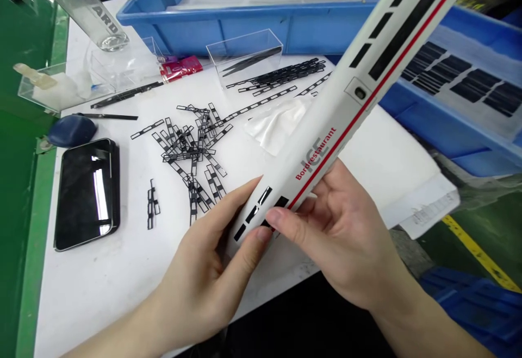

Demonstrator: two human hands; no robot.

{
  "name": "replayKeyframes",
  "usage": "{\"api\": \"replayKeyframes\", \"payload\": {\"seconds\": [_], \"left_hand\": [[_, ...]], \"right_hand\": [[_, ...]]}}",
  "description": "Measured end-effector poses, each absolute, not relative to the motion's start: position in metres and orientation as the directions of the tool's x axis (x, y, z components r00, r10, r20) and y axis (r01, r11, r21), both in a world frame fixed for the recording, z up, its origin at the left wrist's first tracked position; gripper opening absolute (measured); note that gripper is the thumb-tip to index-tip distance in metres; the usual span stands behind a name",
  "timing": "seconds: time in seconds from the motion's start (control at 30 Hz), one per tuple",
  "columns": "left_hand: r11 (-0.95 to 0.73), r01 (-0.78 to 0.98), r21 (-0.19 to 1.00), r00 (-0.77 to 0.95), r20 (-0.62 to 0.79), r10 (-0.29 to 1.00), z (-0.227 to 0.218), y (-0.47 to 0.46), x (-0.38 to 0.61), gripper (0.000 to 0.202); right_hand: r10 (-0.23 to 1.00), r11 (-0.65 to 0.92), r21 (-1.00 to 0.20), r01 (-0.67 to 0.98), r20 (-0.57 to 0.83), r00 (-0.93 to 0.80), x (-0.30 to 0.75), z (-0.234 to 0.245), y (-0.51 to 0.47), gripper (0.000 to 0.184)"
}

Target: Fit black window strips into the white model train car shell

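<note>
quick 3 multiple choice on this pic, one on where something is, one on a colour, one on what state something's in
1. Where is the phone?
A. Inside the blue tray
B. On the table, left of the black strips
C. Under the white cloth

2. What colour is the stripe along the white model train car?
A. Green
B. Yellow
C. Red

3. What state is the car in?
A. Held up in both hands
B. Lying flat on the table
C. Standing in the blue tray

Answers:
1. B, the phone lies on the table beside the pile of strips.
2. C, a red line runs along the car's length.
3. A, the left hand and right hand both grip it above the table.
</note>
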State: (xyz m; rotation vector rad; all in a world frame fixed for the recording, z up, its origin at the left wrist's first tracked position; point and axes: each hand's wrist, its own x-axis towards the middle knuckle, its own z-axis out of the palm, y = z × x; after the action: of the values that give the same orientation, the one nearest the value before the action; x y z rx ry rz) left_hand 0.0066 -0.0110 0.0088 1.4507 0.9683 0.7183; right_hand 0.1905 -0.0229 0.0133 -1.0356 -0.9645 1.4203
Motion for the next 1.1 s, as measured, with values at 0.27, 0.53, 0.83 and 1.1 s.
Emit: {"api": "replayKeyframes", "payload": {"seconds": [0.27,0.53,0.83,1.1], "left_hand": [[0.023,0.119,0.993,0.443,-0.073,0.893,0.006,-0.008,0.009,0.056],[0.111,-0.037,0.993,0.512,-0.076,0.855,0.007,-0.004,0.007,0.06],[0.125,-0.13,0.984,0.492,-0.045,0.869,0.01,-0.002,0.011,0.051],[0.146,-0.093,0.985,0.561,-0.069,0.825,0.005,-0.005,0.007,0.076]], "right_hand": [[0.995,-0.086,-0.937,-0.34,-0.066,-0.071,0.195,0.012,-0.016,0.035],[1.0,0.006,-0.91,-0.415,0.003,0.008,0.207,-0.001,-0.015,0.03],[0.992,-0.129,-0.905,-0.406,-0.113,-0.064,0.197,0.01,-0.026,0.043],[0.948,-0.308,-0.841,-0.445,-0.232,-0.219,0.2,0.01,-0.026,0.041]]}}
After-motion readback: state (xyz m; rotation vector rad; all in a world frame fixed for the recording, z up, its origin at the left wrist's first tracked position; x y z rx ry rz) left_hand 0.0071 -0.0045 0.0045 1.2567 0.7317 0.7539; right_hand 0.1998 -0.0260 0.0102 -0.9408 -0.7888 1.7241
